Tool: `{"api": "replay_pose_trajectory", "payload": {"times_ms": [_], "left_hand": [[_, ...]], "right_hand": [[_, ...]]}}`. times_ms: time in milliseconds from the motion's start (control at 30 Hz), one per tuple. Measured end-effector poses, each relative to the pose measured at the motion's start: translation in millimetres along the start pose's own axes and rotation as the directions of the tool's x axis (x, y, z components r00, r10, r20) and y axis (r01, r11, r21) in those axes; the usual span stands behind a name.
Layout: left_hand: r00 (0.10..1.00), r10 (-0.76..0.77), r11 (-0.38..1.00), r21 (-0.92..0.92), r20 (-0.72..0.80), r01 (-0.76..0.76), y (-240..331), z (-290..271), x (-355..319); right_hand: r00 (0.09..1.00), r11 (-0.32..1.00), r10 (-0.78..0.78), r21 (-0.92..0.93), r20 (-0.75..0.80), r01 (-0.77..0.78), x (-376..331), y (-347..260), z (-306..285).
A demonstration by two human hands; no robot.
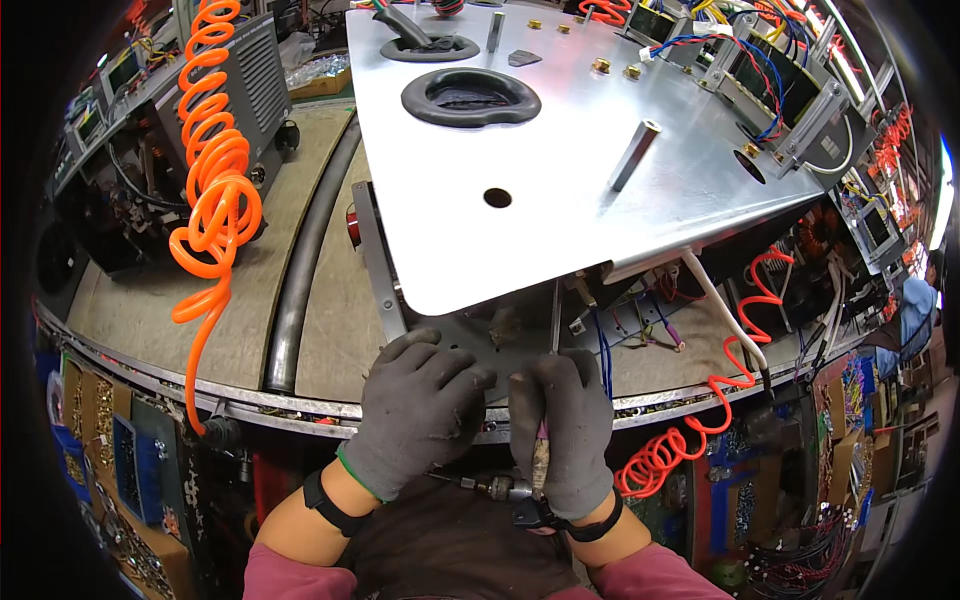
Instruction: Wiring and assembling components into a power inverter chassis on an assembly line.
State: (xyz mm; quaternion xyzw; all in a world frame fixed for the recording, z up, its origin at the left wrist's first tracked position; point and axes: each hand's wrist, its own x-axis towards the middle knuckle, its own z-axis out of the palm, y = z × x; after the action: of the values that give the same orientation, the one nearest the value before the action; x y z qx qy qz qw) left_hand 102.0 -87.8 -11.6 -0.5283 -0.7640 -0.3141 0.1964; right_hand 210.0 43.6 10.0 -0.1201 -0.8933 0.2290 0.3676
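We take the large metal plate (540,180) as our landmark; it tilts up over the workbench (330,300) and fills the upper middle of the view. Just below its near edge, our right hand (562,430), gloved in grey, is wrapped tight around a screwdriver (553,340) whose thin shaft rises straight to the plate's underside. Beside it, our left hand (420,410), also gloved, rests with fingers loosely curled on the metal frame (470,345) under the plate's near corner, gripping nothing that we can see. A black oval grommet (470,97) sits in the plate's upper part, with a round hole (497,197) below it and a slim metal standoff (633,155) to its right. Left of the plate hangs an orange coiled hose (212,190); another red-orange coil (720,400) trails below the plate's right corner.
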Motion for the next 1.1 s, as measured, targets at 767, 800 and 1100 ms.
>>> {"api": "replay_pose_trajectory", "payload": {"times_ms": [767,800,1100], "left_hand": [[1.000,0.023,0.998,0.050,0.016,-0.024,0,1,1],[0.999,0.028,0.998,0.058,0.017,-0.029,0,1,2],[0.999,0.018,0.999,0.038,0.043,-0.020,5,-5,6]], "right_hand": [[1.000,0.965,-0.018,0.260,-0.014,0.021,11,19,4],[1.000,0.962,-0.026,0.271,-0.012,0.029,12,22,3],[0.991,0.967,0.131,0.217,0.019,-0.132,-4,-9,1]]}}
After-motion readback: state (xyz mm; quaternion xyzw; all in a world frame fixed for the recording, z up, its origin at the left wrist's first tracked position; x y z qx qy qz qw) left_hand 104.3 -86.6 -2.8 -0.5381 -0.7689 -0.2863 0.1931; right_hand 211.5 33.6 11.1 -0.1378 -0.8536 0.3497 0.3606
